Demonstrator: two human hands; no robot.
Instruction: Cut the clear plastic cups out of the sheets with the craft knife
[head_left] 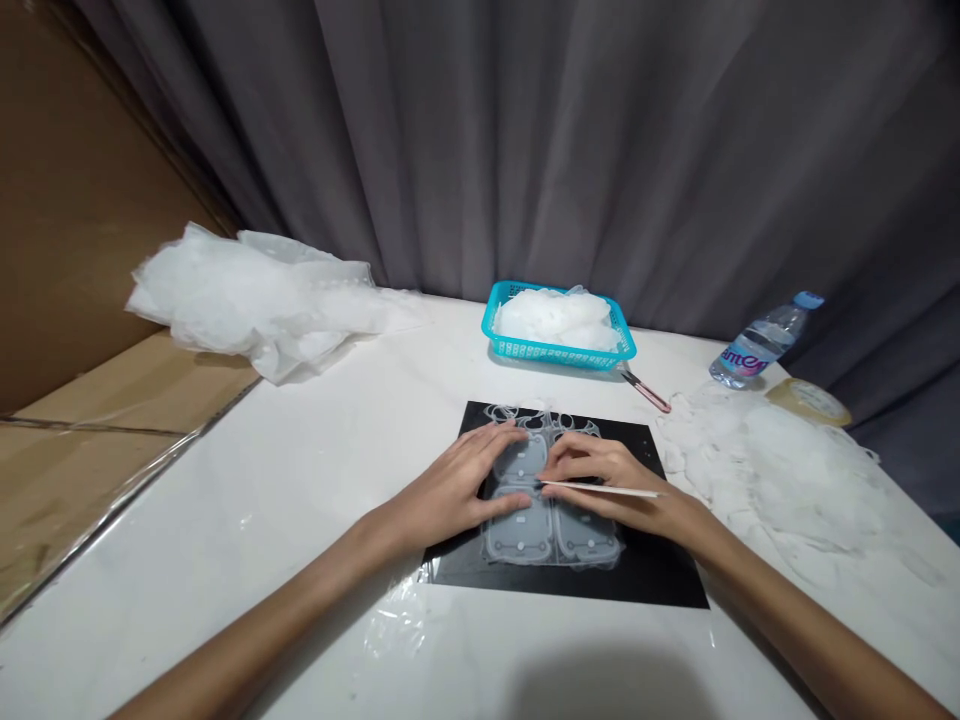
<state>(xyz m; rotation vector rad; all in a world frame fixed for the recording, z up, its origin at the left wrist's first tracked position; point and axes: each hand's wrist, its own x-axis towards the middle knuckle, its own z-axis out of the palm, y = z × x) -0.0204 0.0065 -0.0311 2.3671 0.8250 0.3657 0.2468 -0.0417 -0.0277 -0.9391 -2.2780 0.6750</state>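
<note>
A thin translucent moulded sheet (519, 525) with rounded rectangular panels lies on a black mat (645, 580). Loops of cut-out trim curl along its far edge. My left hand (484, 475) rests on the sheet's left side, its thumb and fingers apart, holding nothing. Pinched in my right hand (600, 475) is a slim white stick (607, 489), whose tip meets the sheet near the join between panels. The fingers of that hand partly cover the right-hand panels. What kind of tool the stick is, I cannot tell.
Behind the mat stands a turquoise basket (559, 354) of white translucent pieces, with pink-handled tweezers or snips (646, 391) beside it. A water bottle (761, 345), tape roll (810, 401) and loose film scraps (802, 480) are right. A white plastic heap (247, 290) and cardboard (90, 400) are left.
</note>
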